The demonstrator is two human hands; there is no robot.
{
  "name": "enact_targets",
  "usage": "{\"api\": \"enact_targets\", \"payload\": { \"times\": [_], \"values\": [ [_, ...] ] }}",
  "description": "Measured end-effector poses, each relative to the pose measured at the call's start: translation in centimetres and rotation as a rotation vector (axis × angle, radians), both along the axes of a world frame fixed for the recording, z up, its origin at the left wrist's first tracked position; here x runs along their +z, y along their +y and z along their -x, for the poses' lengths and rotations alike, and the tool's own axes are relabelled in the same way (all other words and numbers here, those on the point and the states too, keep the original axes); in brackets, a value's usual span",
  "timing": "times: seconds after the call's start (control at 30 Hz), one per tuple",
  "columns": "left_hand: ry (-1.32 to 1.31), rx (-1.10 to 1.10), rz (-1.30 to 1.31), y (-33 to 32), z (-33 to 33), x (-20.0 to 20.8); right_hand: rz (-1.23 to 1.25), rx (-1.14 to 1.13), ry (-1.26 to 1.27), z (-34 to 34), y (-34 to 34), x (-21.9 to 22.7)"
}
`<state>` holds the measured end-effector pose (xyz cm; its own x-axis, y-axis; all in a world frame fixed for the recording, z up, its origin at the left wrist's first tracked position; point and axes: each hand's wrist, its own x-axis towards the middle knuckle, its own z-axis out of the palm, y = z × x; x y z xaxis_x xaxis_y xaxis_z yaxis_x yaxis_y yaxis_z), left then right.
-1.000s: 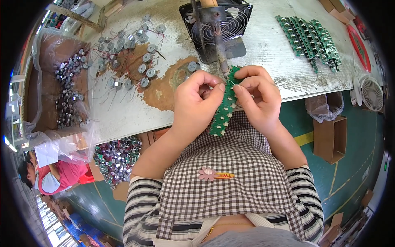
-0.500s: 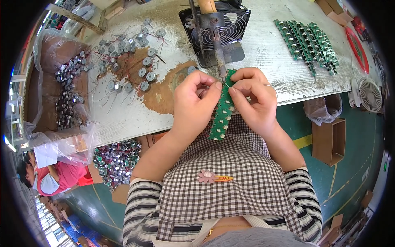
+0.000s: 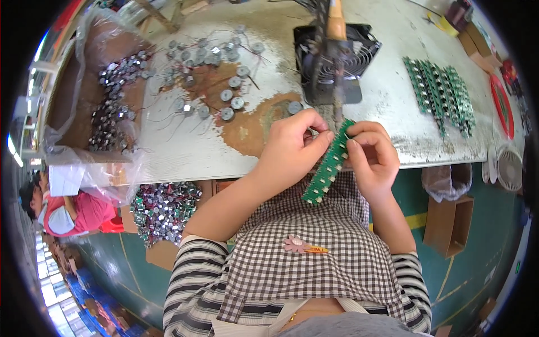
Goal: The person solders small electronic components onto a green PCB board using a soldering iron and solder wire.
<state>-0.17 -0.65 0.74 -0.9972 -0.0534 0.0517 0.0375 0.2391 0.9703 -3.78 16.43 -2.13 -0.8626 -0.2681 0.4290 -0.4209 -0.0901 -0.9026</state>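
Pinches board just beside iron with left hand; with right hand, presses thumb to forefinger at the edge, cannot tell on what. Looks light, stiff, probably fragile at components; best gripped by long edges.

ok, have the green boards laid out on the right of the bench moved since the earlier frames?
No. Against the black fan, the green boards keep their spot to its right on the bench; the whole view shifted.
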Motion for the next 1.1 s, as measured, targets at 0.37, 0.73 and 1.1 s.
{"api": "enact_targets", "payload": {
  "times": [0.37, 0.73, 1.1],
  "values": [
    [0.619, -0.023, 1.246, -14.4, 8.9, 1.8, 0.003, -0.026, -0.025, 0.9, 0.2, -1.4],
    [0.72, -0.091, 1.36, -14.4, 12.3, -0.7, 0.023, -0.021, -0.032, 0.4, 0.0, -1.7],
    [0.496, 0.481, -0.521, -10.3, 4.2, 3.8, 0.024, 0.0, -0.009, 0.8, 0.1, -1.4]
  ]
}}
